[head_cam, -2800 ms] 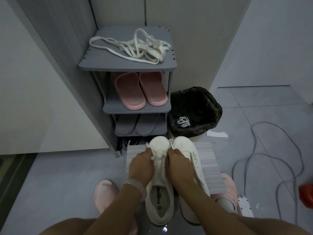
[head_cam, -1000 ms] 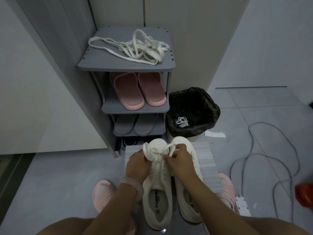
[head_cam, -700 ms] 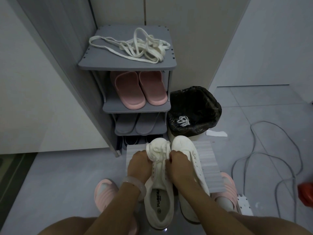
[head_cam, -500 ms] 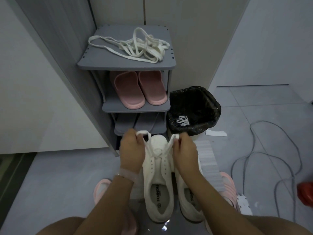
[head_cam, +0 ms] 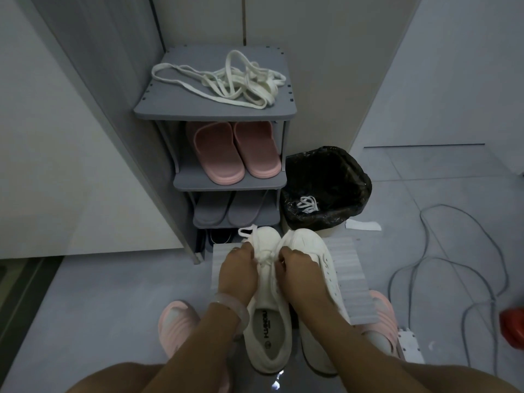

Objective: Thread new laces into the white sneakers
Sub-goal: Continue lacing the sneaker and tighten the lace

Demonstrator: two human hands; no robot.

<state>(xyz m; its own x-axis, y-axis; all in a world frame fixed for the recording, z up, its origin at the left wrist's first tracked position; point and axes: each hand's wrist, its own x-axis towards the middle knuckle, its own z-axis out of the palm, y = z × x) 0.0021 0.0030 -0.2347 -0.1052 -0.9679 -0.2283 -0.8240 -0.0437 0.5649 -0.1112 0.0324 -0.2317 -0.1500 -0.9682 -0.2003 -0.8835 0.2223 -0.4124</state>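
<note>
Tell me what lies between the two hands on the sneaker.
In the head view, between the left hand and right hand lies the white lace crossing over the left sneaker; both hands pinch it.

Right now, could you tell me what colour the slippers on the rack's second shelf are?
Pink: the plastic slippers show best in the head view.

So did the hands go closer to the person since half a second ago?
Yes. The left hand and right hand have pulled back from the grey plastic shoe rack toward the person, over the left white sneaker.
</note>
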